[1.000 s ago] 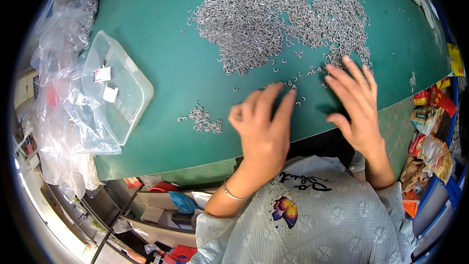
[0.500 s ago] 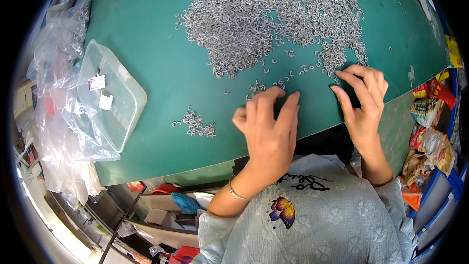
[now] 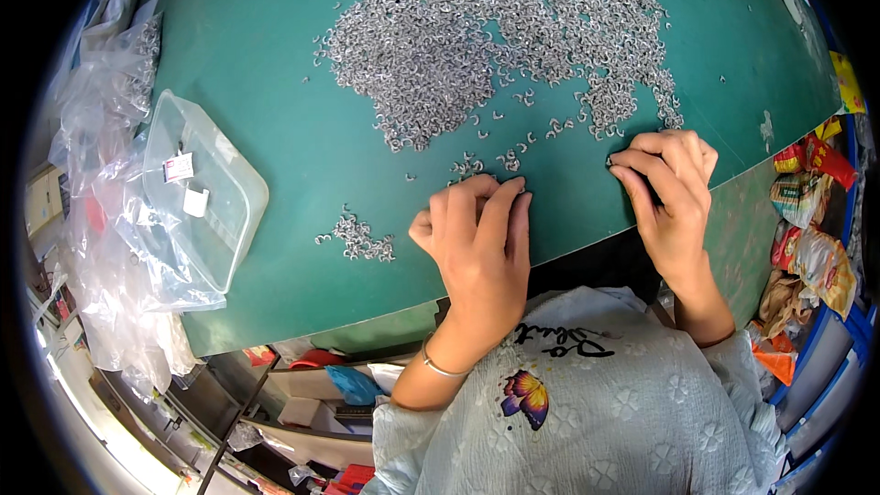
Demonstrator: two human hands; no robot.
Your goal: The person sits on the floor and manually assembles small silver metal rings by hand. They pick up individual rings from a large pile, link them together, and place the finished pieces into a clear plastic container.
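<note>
Small grey C-shaped metal pieces (image 3: 412,55) lie in a large heap on the green tabletop (image 3: 275,156). My right hand (image 3: 674,192), at the heap's near right side, pinches one small metal piece (image 3: 610,162) between thumb and forefinger. My left hand (image 3: 478,243) is over the table nearer its front edge, thumb and forefinger pressed together. Whatever is in that pinch is too small to make out. Just beyond the left fingertips are a few loose metal pieces (image 3: 510,160). A smaller pile of metal pieces (image 3: 360,238) sits to the left of this hand.
On the left stands a clear plastic box (image 3: 246,211) with labels, beside crumpled clear plastic bags (image 3: 101,211). Colourful packets (image 3: 816,252) hang or lie past the table's right edge. Below the front edge are shelves with a blue bag (image 3: 352,385).
My right thumb and forefinger have closed on a small metal piece. The left thumb and forefinger have come together, and that hand has shifted slightly left. The view has shifted a little.
</note>
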